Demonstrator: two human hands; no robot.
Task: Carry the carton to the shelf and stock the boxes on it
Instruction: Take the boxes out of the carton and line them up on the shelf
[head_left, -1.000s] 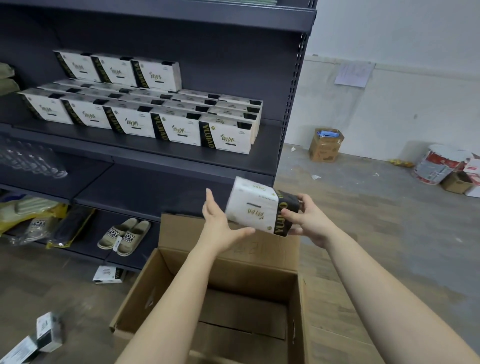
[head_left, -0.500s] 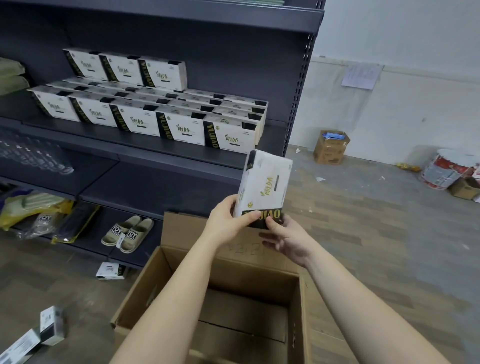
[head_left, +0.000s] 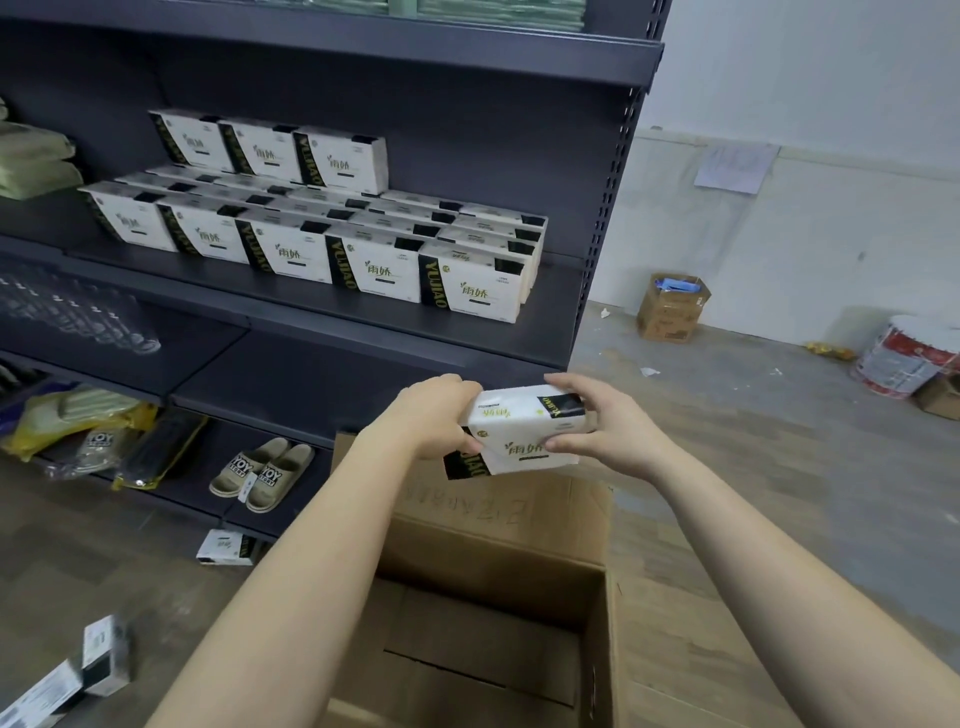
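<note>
Gripping a white box (head_left: 524, 434) by its ends, our left hand (head_left: 434, 415) and right hand (head_left: 610, 431) hold it over the open carton (head_left: 498, 545) at six o'clock; stocked boxes (head_left: 374, 265) line the shelf (head_left: 553, 312) at eleven.

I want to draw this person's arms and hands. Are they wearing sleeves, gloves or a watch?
No sleeves show: the left forearm and right forearm are bare right to the picture's edge. The left hand and right hand have no gloves, and no watch, bracelet or ring shows.
</note>
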